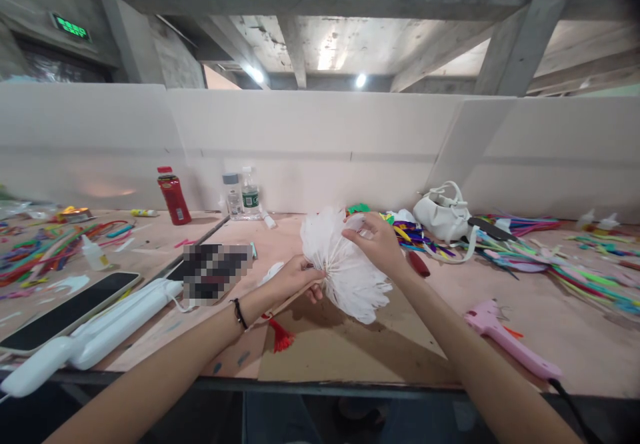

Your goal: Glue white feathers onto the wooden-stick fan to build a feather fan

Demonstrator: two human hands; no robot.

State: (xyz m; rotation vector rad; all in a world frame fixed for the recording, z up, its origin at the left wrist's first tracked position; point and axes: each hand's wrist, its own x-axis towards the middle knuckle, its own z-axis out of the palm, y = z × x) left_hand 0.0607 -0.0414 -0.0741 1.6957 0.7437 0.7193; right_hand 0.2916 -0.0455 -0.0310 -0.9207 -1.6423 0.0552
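A white, ruffled, fan-like piece [345, 264] is held up above a brown cardboard sheet [360, 357]. My left hand [299, 279] grips it near its gathered centre, with the fingers closed around what looks like a thin stick. From beneath that hand hangs a red tassel [281, 336]. At the upper right edge of the white piece, my right hand [373, 236] pinches the thin material between thumb and fingers.
A pink glue gun [510, 341] lies at the right, its cord over the front edge. Behind are a white bag [443, 214], colourful pipe cleaners [565, 274], bottles [250, 194] and a red bottle [174, 197]. A phone [67, 311] lies left.
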